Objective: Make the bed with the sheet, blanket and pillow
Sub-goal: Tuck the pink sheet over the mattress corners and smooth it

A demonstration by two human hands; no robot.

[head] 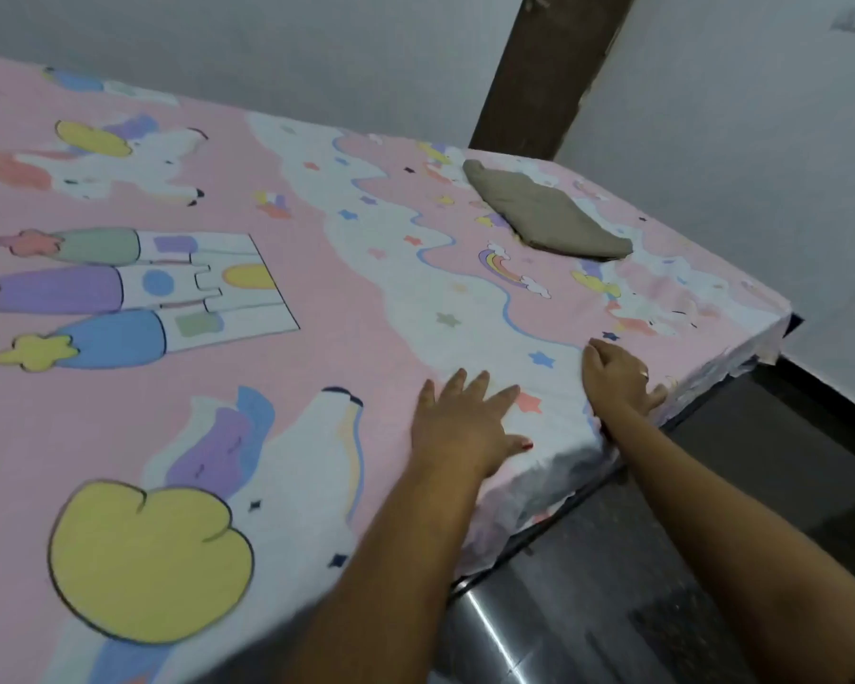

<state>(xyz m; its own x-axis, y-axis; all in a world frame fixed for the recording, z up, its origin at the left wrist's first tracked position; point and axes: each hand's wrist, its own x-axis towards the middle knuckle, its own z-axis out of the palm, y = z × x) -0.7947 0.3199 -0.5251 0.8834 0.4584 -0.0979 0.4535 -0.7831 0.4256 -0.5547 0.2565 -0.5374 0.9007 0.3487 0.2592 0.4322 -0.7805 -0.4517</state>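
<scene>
Smoothing the sheet [317, 298] along the near side looks like the step in hand. The sheet is spread over the whole top, print up, and its border hangs over the side above the bed frame [794, 322]. The overhang looks ragged and loose from the hands down toward me. Left hand [465, 427] lies flat on the sheet just inside the edge, fingers straight and spread, gripping nothing, just pressing. Right hand [620, 380] sits right at the edge with fingers bent over the rim; can't tell if it pinches the cloth or only pushes it down. To do it well, I'd say: left palm as anchor, right hand draws the slack outward and down, then tuck under. Work along the side toward the far corner in short strokes so the print doesn't skew. Folded grey cloth [549, 214], probably the blanket, lies on the sheet near that far corner, well apart from both hands. A hard pull could drag it, so lift it off or keep pulls gentle there. Pillow not in view. Room: dark floor [613, 585] runs alongside this side, open for sidestepping. The far side seems to butt against the wall [317, 51], with a brown post [549, 66] behind the far corner, so probably no walking round; reach across instead.
</scene>
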